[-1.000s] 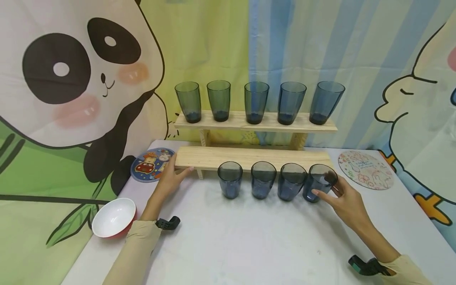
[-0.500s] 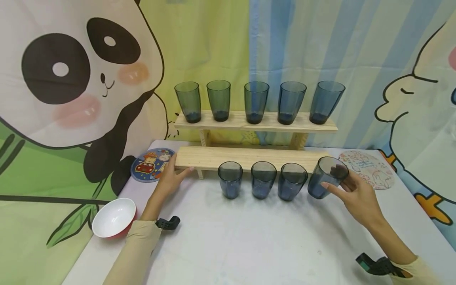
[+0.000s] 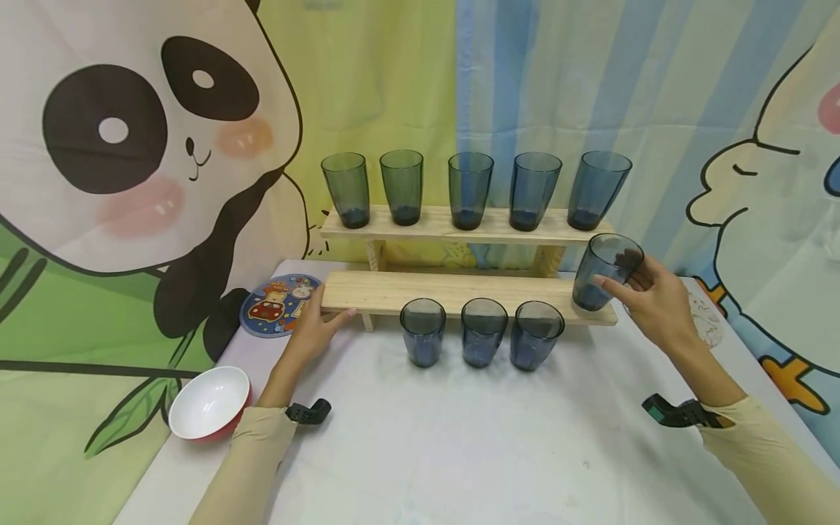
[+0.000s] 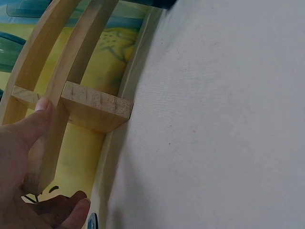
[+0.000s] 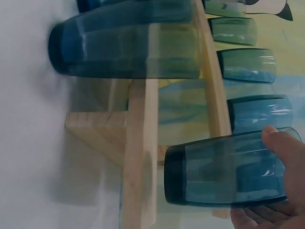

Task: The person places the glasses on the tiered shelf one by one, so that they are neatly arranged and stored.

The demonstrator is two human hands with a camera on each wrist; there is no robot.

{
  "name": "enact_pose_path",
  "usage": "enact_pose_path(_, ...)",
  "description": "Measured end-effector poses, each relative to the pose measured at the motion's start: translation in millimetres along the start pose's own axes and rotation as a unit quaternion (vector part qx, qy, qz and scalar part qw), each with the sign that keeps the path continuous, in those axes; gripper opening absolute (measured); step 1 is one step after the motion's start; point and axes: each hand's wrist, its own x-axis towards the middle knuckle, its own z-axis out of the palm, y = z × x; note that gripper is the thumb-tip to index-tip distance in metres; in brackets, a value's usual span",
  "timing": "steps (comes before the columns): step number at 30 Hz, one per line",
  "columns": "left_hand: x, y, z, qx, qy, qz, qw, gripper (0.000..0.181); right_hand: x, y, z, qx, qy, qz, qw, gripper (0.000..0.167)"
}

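My right hand grips a blue-grey glass tumbler by its upper part, thumb on the near side. The tumbler is slightly tilted over the right end of the lower shelf board; in the right wrist view a narrow gap shows between its base and the board. My left hand holds the board's left end, its thumb on the front edge. Three matching tumblers stand in a row on the table before the shelf. Several more line the upper shelf board.
A white bowl with a red outside sits at the table's left edge. A blue round mat lies by my left hand. A pale round mat is partly hidden behind my right hand. Printed curtains hang behind.
The tumbler in my right hand has risen from the row's right end on the table and moved forward over the lower board. My left hand has stayed put.
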Motion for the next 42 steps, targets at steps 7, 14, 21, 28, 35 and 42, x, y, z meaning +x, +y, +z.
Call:
enact_pose_path(7,0.2,-1.0,-0.5,0.000,0.001,0.004,1.0000,0.098,10.9,5.8,13.4,-0.007,-0.013,0.008,0.9999,0.085)
enact_pose_path(14,-0.6,-1.2,-0.6,-0.005,0.003,0.000,1.0000,0.099,10.5,10.1,17.7,-0.006,-0.012,0.011,0.9999,0.087)
enact_pose_path(21,-0.6,-2.5,0.1,-0.010,0.003,0.005,0.9999,0.099,4.4,12.7,22.1,0.022,-0.002,0.008,0.9997,0.100)
enact_pose_path(28,0.2,-1.4,0.3,-0.012,0.002,0.006,0.9999,0.100,-29.9,6.9,11.0,0.050,0.050,0.022,0.9972,0.094)
enact_pose_path(35,1.1,-2.1,0.4,-0.004,-0.001,-0.002,1.0000,0.101,-68.8,-1.6,30.2,0.049,0.016,-0.028,0.9983,0.083)
enact_pose_path(42,1.7,-2.2,0.3,-0.002,0.001,0.009,1.0000,0.098,-83.0,9.5,68.9,0.035,-0.088,-0.010,0.9954,0.103)
